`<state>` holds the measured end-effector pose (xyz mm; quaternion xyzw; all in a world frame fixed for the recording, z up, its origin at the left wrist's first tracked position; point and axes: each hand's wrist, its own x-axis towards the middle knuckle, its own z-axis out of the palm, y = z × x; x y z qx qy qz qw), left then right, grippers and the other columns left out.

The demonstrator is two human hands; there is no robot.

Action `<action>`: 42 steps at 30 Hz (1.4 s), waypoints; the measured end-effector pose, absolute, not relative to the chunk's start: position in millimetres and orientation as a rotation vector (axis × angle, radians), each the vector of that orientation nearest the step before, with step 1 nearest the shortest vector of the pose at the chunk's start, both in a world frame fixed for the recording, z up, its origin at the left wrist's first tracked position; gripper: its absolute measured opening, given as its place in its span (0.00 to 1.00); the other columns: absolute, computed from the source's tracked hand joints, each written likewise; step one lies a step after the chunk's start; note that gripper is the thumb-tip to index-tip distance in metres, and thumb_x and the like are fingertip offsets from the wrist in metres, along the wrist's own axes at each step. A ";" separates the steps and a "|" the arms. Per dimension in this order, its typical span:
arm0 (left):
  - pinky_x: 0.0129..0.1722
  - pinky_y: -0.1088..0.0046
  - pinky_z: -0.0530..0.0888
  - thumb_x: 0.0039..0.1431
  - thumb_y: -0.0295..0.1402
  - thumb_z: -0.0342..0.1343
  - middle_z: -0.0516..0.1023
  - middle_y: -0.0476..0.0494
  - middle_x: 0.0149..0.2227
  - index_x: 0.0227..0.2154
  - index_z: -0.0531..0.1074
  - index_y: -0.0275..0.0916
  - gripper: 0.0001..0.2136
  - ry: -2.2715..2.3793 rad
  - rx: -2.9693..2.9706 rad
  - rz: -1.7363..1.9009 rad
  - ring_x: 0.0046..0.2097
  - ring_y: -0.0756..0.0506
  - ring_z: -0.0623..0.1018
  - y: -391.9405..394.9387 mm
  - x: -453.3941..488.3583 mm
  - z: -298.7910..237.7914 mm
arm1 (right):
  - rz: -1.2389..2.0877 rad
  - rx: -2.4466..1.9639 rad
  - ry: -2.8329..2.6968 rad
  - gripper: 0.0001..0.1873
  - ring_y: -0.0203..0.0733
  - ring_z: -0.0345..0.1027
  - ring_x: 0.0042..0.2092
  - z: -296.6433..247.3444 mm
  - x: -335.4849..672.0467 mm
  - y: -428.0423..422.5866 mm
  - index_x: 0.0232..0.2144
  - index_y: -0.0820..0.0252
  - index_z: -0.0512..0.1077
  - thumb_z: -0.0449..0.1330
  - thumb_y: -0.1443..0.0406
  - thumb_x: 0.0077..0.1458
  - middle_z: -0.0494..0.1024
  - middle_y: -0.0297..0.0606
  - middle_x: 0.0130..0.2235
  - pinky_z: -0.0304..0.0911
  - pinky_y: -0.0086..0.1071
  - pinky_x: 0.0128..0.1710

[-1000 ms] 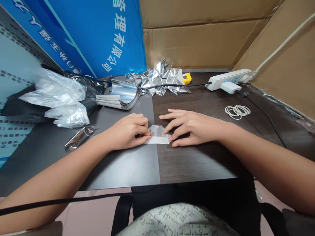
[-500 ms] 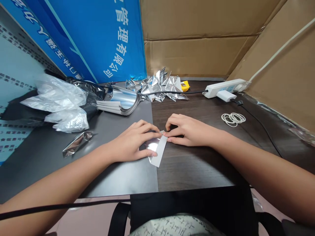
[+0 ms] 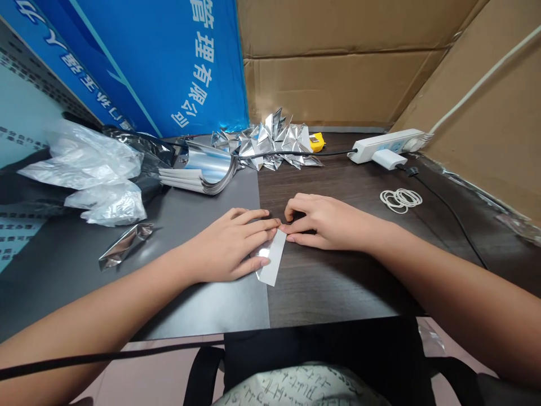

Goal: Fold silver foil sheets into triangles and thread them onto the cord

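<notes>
A folded sheet of silver foil paper (image 3: 273, 258) lies on the table in front of me, with a white strip of its back folded along the right side. My left hand (image 3: 236, 243) lies spread across it, fingers stretched out and pressing it down, thumb near the lower end. At the top corner, my right hand (image 3: 315, 223) has its fingers curled and pinched together on the paper. Its fingertips almost meet those of the left hand. The foil beneath the left palm is hidden.
Folded silver foil pieces (image 3: 279, 144) are heaped at the back beside a yellow tape measure (image 3: 316, 142) and a curved stack of foil sheets (image 3: 198, 172). Plastic bags (image 3: 97, 169) and a foil piece (image 3: 125, 246) lie left. Rubber bands (image 3: 400, 200) and a power strip (image 3: 386, 148) are right.
My left hand's fingers have slid slightly forward and right, covering more of the foil toward the top corner. My right hand has barely moved. The view has shifted a little.
</notes>
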<state>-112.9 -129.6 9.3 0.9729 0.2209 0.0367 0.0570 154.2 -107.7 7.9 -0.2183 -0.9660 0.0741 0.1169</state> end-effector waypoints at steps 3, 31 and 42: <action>0.59 0.52 0.63 0.71 0.43 0.47 0.67 0.35 0.66 0.58 0.68 0.35 0.21 0.649 2.975 0.096 0.67 0.32 0.63 -131.5 -112.3 9.8 | 0.189 -0.660 -2.849 0.15 0.46 0.66 0.42 10.0 154.7 -109.5 0.42 0.59 0.82 0.56 0.59 0.68 0.74 0.44 0.41 0.64 0.39 0.42; 0.52 0.57 0.67 0.69 0.46 0.48 0.74 0.40 0.60 0.52 0.70 0.36 0.20 0.423 2.921 0.180 0.58 0.35 0.70 -161.9 -102.3 10.6 | -0.009 -0.118 -2.708 0.17 0.38 0.55 0.27 8.7 110.7 -194.5 0.16 0.59 0.66 0.55 0.74 0.56 0.69 0.34 0.24 0.51 0.38 0.26; 0.51 0.58 0.66 0.67 0.45 0.49 0.71 0.37 0.62 0.49 0.70 0.38 0.17 0.660 2.846 0.126 0.57 0.36 0.68 -143.8 -113.2 15.0 | 0.438 -0.318 -2.808 0.14 0.41 0.65 0.40 6.7 120.4 -158.0 0.34 0.59 0.76 0.51 0.66 0.69 0.76 0.39 0.36 0.64 0.35 0.42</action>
